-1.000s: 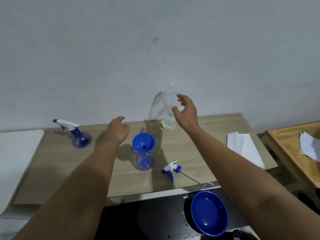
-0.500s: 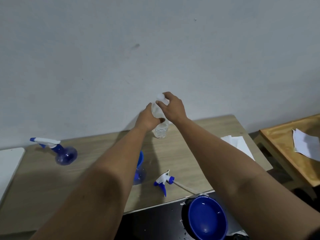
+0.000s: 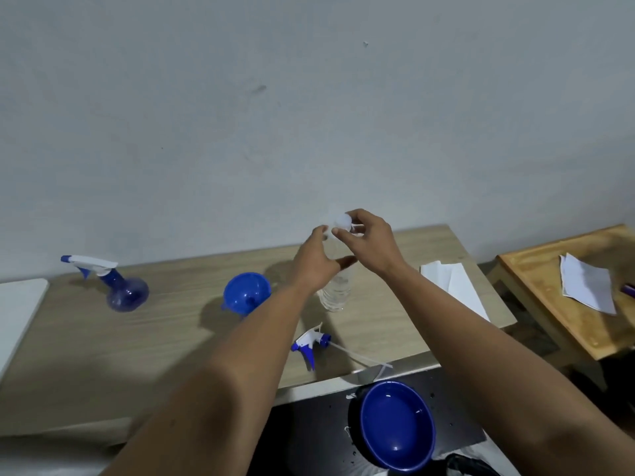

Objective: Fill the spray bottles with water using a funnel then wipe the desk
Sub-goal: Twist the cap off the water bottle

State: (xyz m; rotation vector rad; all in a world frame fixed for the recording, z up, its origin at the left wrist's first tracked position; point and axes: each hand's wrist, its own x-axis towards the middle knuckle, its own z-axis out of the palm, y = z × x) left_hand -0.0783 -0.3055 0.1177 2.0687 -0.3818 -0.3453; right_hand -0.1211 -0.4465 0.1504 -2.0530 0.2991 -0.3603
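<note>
I'm gripping the water bottle (image 3: 335, 290) with my left hand (image 3: 314, 266) to steady it while my right hand (image 3: 369, 243) is pinching its cap (image 3: 342, 221) (unscrewing, I judge). The funnel (image 3: 245, 293) is waiting just left, in its bottle. The spray head (image 3: 311, 341) is lying near the desk (image 3: 137, 345) edge, leaving open room between.

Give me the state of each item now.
Water bottle: upright, held by left hand.
Cap: pinched by right hand.
Funnel: seated in open spray bottle.
Spray bottle: capped, upright.
Trigger head: detached, lying on desk.
</note>
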